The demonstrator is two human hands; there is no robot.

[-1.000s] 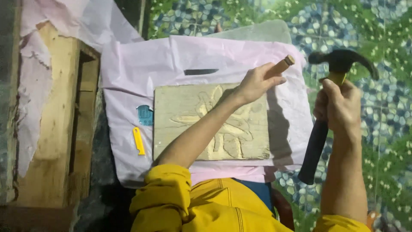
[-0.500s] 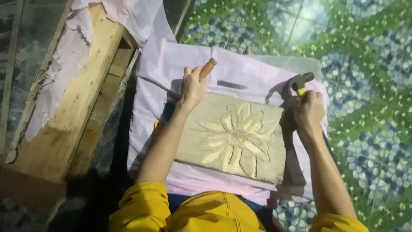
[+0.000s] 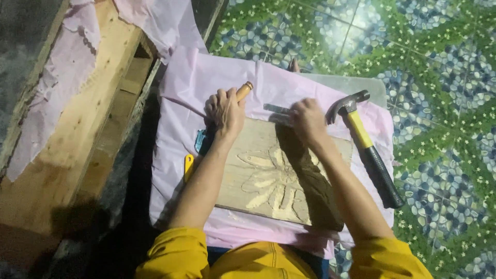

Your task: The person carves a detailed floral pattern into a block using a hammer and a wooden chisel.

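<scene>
Now left hand [image 3: 225, 109] grips chisel [image 3: 243, 91]; right hand [image 3: 307, 117] touches blade [image 3: 276, 109].

2 hands [image 3: 226, 111], 1 hammer [image 3: 368, 147], 1 carved wood panel [image 3: 281, 178], 1 wood-handled chisel [image 3: 244, 90], 1 pink sheet [image 3: 181, 134]

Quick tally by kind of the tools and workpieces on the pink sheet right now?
Hammer: 1
Wooden-handled chisel, in the left hand: 1
Metal blade tool, by the right hand: 1
Yellow-handled tool: 1
Carved wooden panel: 1
Total: 5
</scene>
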